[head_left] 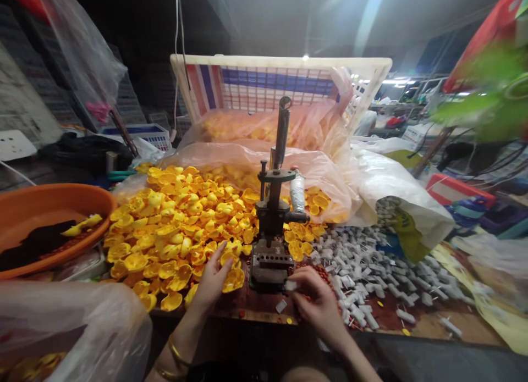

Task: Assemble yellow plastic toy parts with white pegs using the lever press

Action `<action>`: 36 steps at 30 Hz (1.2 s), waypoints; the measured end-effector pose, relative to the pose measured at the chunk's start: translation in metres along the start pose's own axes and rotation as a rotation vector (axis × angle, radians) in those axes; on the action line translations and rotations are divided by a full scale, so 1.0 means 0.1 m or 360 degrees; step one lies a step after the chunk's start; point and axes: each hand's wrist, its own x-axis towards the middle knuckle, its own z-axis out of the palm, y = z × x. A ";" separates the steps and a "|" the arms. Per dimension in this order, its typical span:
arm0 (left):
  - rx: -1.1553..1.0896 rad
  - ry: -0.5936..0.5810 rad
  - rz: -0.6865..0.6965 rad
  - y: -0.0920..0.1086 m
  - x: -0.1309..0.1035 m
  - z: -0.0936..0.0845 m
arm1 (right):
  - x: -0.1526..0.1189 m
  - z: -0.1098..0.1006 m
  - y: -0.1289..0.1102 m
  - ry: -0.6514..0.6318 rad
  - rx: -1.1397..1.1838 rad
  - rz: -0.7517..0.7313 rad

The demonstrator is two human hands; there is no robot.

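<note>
My left hand [213,276] lies at the near edge of a heap of yellow plastic shells [177,222], fingers apart, touching a shell [233,280] beside its thumb; whether it grips that shell is unclear. Just right of the base of a black hand press [272,261], my right hand [314,299] pinches a small grey-white part [291,285] between thumb and fingers. Another such part [281,306] rests on the table in front of the press. Small red pieces [324,275] lie behind and beside my right hand.
Many grey-white parts [363,272] spread to the right. An orange basin [53,200] stands at left, with a clear plastic bag [82,321] below it. Behind the press are pink plastic bagging [325,173] and a white crate [280,61]. A blurred green fan [487,96] is at upper right.
</note>
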 end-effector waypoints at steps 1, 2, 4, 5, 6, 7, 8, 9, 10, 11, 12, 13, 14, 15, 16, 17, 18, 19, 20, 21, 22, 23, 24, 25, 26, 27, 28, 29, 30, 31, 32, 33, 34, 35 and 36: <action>0.0004 0.0047 0.0051 0.02 -0.01 0.02 | 0.00 0.14 -0.05 -0.0070 -0.0039 -0.0212; 0.0028 0.0129 0.0112 0.03 -0.02 0.02 | -0.01 0.26 -0.10 -0.0124 -0.0072 -0.0389; 0.0109 0.0426 0.0251 0.07 -0.02 -0.03 | -0.02 0.42 -0.14 -0.0154 -0.0121 -0.0594; 0.0153 0.0587 0.0310 0.09 -0.01 -0.07 | -0.03 0.46 -0.15 -0.0135 -0.0135 -0.0627; 0.0184 0.0700 0.0348 0.12 -0.02 -0.11 | -0.03 0.49 -0.15 -0.0108 -0.0139 -0.0637; 0.0194 0.0724 0.0363 0.14 -0.02 -0.13 | -0.02 0.49 -0.15 -0.0075 -0.0136 -0.0636; 0.0182 0.0655 0.0355 0.17 -0.04 -0.13 | -0.02 0.50 -0.15 -0.0045 -0.0130 -0.0639; 0.0154 0.0507 0.0323 0.20 -0.06 -0.11 | -0.01 0.51 -0.14 -0.0023 -0.0126 -0.0651; 0.0107 0.0326 0.0272 0.22 -0.09 -0.06 | 0.00 0.52 -0.14 -0.0008 -0.0137 -0.0673; 0.0037 0.0151 0.0210 0.24 -0.12 0.00 | 0.01 0.54 -0.13 0.0004 -0.0175 -0.0700; -0.0043 0.0009 0.0146 0.26 -0.15 0.06 | 0.01 0.57 -0.12 0.0013 -0.0250 -0.0733; -0.0119 -0.0090 0.0085 0.27 -0.18 0.13 | 0.02 0.61 -0.10 0.0019 -0.0354 -0.0765; -0.0177 -0.0155 0.0028 0.28 -0.20 0.19 | 0.02 0.63 -0.08 0.0018 -0.0471 -0.0796; -0.0211 -0.0200 -0.0023 0.29 -0.22 0.24 | 0.02 0.65 -0.07 0.0008 -0.0579 -0.0821; -0.0219 -0.0227 -0.0062 0.30 -0.24 0.28 | 0.01 0.67 -0.05 -0.0015 -0.0660 -0.0837; -0.0208 -0.0236 -0.0079 0.30 -0.25 0.31 | 0.01 0.67 -0.04 -0.0039 -0.0707 -0.0847; -0.0190 -0.0225 -0.0080 0.30 -0.26 0.33 | 0.00 0.66 -0.04 -0.0046 -0.0725 -0.0854; -0.0177 -0.0206 -0.0072 0.30 -0.26 0.34 | 0.00 0.64 -0.03 -0.0041 -0.0732 -0.0864; -0.0175 -0.0185 -0.0059 0.30 -0.27 0.36 | -0.01 0.63 -0.03 -0.0035 -0.0746 -0.0874; -0.0184 -0.0168 -0.0045 0.29 -0.27 0.37 | -0.02 0.62 -0.03 -0.0034 -0.0770 -0.0882; -0.0201 -0.0163 -0.0039 0.29 -0.27 0.39 | -0.03 0.61 -0.02 -0.0041 -0.0801 -0.0882; -0.0225 -0.0174 -0.0049 0.28 -0.27 0.40 | -0.04 0.62 -0.01 -0.0056 -0.0830 -0.0866; -0.0256 -0.0199 -0.0071 0.28 -0.26 0.41 | -0.05 0.63 0.00 -0.0070 -0.0852 -0.0820; -0.0292 -0.0222 -0.0098 0.28 -0.26 0.42 | -0.06 0.65 0.03 -0.0065 -0.0850 -0.0748; -0.0330 -0.0235 -0.0129 0.28 -0.27 0.43 | -0.08 0.68 0.06 -0.0038 -0.0824 -0.0668; -0.0373 -0.0237 -0.0166 0.28 -0.28 0.43 | -0.09 0.71 0.09 -0.0009 -0.0781 -0.0595; -0.0433 -0.0240 -0.0214 0.28 -0.30 0.43 | -0.10 0.72 0.13 0.0011 -0.0732 -0.0540; -0.0512 -0.0265 -0.0264 0.28 -0.32 0.42 | -0.12 0.73 0.16 0.0014 -0.0688 -0.0513; -0.0594 -0.0325 -0.0300 0.27 -0.36 0.42 | -0.13 0.72 0.19 -0.0002 -0.0651 -0.0505; -0.0647 -0.0422 -0.0306 0.26 -0.39 0.41 | -0.13 0.69 0.22 -0.0031 -0.0621 -0.0493; -0.0642 -0.0532 -0.0279 0.24 -0.43 0.41 | -0.13 0.64 0.23 -0.0069 -0.0597 -0.0458; -0.0572 -0.0626 -0.0229 0.21 -0.47 0.40 | -0.13 0.57 0.23 -0.0110 -0.0564 -0.0399; -0.0455 -0.0679 -0.0174 0.18 -0.49 0.40 | -0.11 0.48 0.23 -0.0174 -0.0534 -0.0322; -0.0327 -0.0672 -0.0139 0.13 -0.51 0.39 | -0.09 0.38 0.23 -0.0249 -0.0520 -0.0235; -0.0235 -0.0616 -0.0143 0.08 -0.52 0.39 | -0.06 0.27 0.24 -0.0311 -0.0549 -0.0143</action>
